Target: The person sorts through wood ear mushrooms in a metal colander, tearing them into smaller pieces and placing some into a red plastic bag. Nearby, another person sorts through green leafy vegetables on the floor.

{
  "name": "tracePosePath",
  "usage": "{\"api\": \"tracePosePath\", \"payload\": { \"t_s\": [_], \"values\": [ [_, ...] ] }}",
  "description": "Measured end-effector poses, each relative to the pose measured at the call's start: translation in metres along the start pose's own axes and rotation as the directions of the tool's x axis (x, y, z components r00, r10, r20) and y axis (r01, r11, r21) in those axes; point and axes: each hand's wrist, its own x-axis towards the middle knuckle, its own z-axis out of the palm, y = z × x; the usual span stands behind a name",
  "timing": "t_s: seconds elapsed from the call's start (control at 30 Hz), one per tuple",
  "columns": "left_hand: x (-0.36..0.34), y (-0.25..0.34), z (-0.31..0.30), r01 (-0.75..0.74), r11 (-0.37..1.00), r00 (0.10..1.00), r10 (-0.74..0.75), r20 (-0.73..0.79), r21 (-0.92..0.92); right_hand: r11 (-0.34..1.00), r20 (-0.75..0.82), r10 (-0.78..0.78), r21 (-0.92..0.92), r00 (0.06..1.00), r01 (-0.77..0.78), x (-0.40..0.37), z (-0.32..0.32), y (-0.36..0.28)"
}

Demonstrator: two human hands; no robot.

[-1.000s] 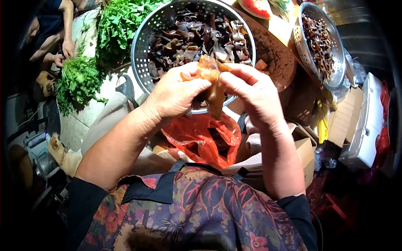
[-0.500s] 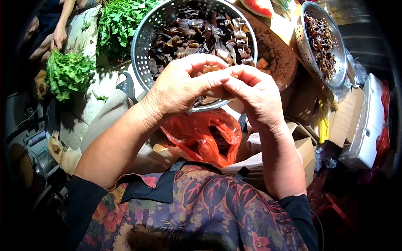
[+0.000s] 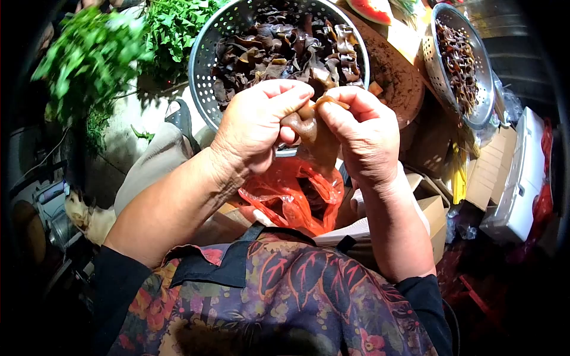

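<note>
A limp brown piece of wood ear mushroom (image 3: 309, 127) is pinched between both my hands. My left hand (image 3: 252, 121) grips its left side with thumb and fingers. Close beside it, my right hand (image 3: 365, 130) pinches the upper right edge between thumb and forefinger. Behind my hands stands a metal colander (image 3: 200, 77) holding many dark wood ear pieces (image 3: 285, 47). Under the held piece, a red plastic bag (image 3: 291, 193) lies open at my lap, with dark contents that I cannot make out clearly.
A second colander (image 3: 487, 89) with brown strips leans at the right, near a white foam box (image 3: 519, 178) and cardboard (image 3: 490, 163). Leafy greens (image 3: 95, 56) are at upper left. A watermelon piece (image 3: 371, 9) sits at the back. A light-coloured animal (image 3: 89, 216) is at left.
My hands have turned and drawn slightly apart, so more of the mushroom hangs in view. At upper left, the bunch of greens has risen, and the other person's hand is no longer visible.
</note>
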Motion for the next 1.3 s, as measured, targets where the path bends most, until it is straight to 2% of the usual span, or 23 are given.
{"api": "tracePosePath", "payload": {
  "t_s": [0.13, 0.17, 0.23, 0.3, 0.33, 0.37, 0.43, 0.57, 0.63, 0.7, 0.73, 0.77, 0.8, 0.83, 0.87, 0.9, 0.97, 1.03, 1.13, 1.2, 1.23, 1.3],
  "values": [
    [-0.001, 0.006, 0.005, 0.024, 0.999, 1.000, -0.024, -0.013, 0.040, 0.993, -0.034, 0.017, 0.119, 0.999, -0.013, 0.004, 0.000, 0.002],
    [-0.004, 0.011, 0.010, 0.059, 0.992, 0.997, -0.052, -0.062, 0.113, 0.993, -0.033, 0.016, 0.118, 0.999, -0.012, 0.004, 0.000, 0.001],
    [-0.007, 0.018, 0.012, 0.097, 0.978, 0.991, -0.077, -0.114, 0.183, 0.982, -0.029, 0.117, 0.151, 0.993, -0.112, 0.005, -0.004, -0.001],
    [-0.008, 0.022, 0.006, 0.124, 0.822, 0.980, -0.191, 0.063, 0.555, 0.993, -0.020, 0.080, 0.088, 0.997, -0.077, 0.006, -0.008, 0.000],
    [-0.004, 0.014, 0.000, 0.002, 0.767, 0.986, -0.110, 0.128, 0.642, 0.981, 0.004, 0.149, 0.127, 0.989, -0.148, 0.006, -0.007, -0.003],
    [-0.004, 0.013, -0.003, 0.004, 0.767, 0.985, -0.112, 0.128, 0.641, 0.962, 0.031, 0.217, 0.165, 0.976, -0.219, 0.005, -0.007, -0.005],
    [-0.004, 0.015, -0.004, -0.031, 0.685, 0.984, -0.108, 0.144, 0.728, 0.961, 0.039, 0.227, 0.152, 0.973, -0.230, 0.006, -0.011, -0.001],
    [-0.008, 0.019, -0.001, 0.068, 0.778, 0.987, -0.143, 0.070, 0.624, 0.964, 0.124, 0.244, 0.078, 0.962, -0.254, 0.006, -0.014, -0.002],
    [-0.007, 0.019, -0.003, 0.061, 0.774, 0.988, -0.137, 0.073, 0.630, 0.967, 0.146, 0.241, 0.051, 0.960, -0.251, 0.006, -0.013, -0.003],
    [-0.007, 0.022, -0.003, 0.185, 0.851, 0.961, -0.260, 0.089, 0.492, 0.940, 0.149, 0.292, 0.136, 0.945, -0.312, 0.005, -0.012, -0.008],
    [-0.007, 0.020, -0.002, 0.185, 0.851, 0.961, -0.261, 0.090, 0.492, 0.923, 0.152, 0.316, 0.178, 0.936, -0.341, 0.005, -0.012, -0.010],
    [-0.006, 0.015, -0.001, 0.128, 0.898, 0.981, -0.177, 0.079, 0.421, 0.923, 0.151, 0.316, 0.179, 0.937, -0.340, 0.006, -0.013, -0.007],
    [-0.005, 0.011, -0.001, 0.066, 0.935, 0.994, -0.093, 0.061, 0.349, 0.944, 0.123, 0.254, 0.184, 0.959, -0.273, 0.007, -0.015, -0.002],
    [-0.004, 0.007, -0.001, 0.066, 0.935, 0.994, -0.093, 0.062, 0.349, 0.961, 0.095, 0.191, 0.186, 0.977, -0.206, 0.008, -0.015, 0.000],
    [-0.004, 0.002, -0.002, 0.052, 0.958, 0.997, -0.066, 0.038, 0.283, 0.945, 0.054, 0.181, 0.267, 0.982, -0.189, 0.007, -0.012, -0.001],
    [-0.003, 0.000, -0.002, 0.036, 0.976, 0.999, -0.039, 0.013, 0.216, 0.945, 0.054, 0.181, 0.266, 0.982, -0.189, 0.007, -0.011, -0.002],
    [-0.004, 0.001, 0.000, 0.042, 0.973, 0.999, -0.045, 0.008, 0.229, 0.943, 0.012, 0.156, 0.297, 0.988, -0.152, 0.006, -0.011, -0.002],
    [-0.004, 0.002, -0.001, 0.106, 0.981, 0.989, -0.121, 0.081, 0.164, 0.942, 0.032, 0.172, 0.287, 0.985, -0.174, 0.007, -0.014, -0.002],
    [-0.005, 0.005, -0.004, 0.103, 0.975, 0.990, -0.119, 0.072, 0.197, 0.949, 0.064, 0.200, 0.237, 0.978, -0.210, 0.007, -0.017, -0.008],
    [-0.004, 0.007, -0.003, 0.093, 0.978, 0.994, -0.102, 0.037, 0.188, 0.909, 0.191, 0.220, 0.315, 0.957, -0.272, 0.005, -0.019, -0.016],
    [-0.004, 0.009, -0.001, 0.083, 0.981, 0.996, -0.085, 0.003, 0.178, 0.909, 0.191, 0.220, 0.315, 0.957, -0.272, 0.006, -0.022, -0.012],
    [-0.008, 0.016, 0.006, 0.066, 0.988, 0.998, -0.066, -0.005, 0.142, 0.946, 0.145, 0.293, 0.102, 0.945, -0.309, 0.010, -0.027, -0.002]
  ]
}}
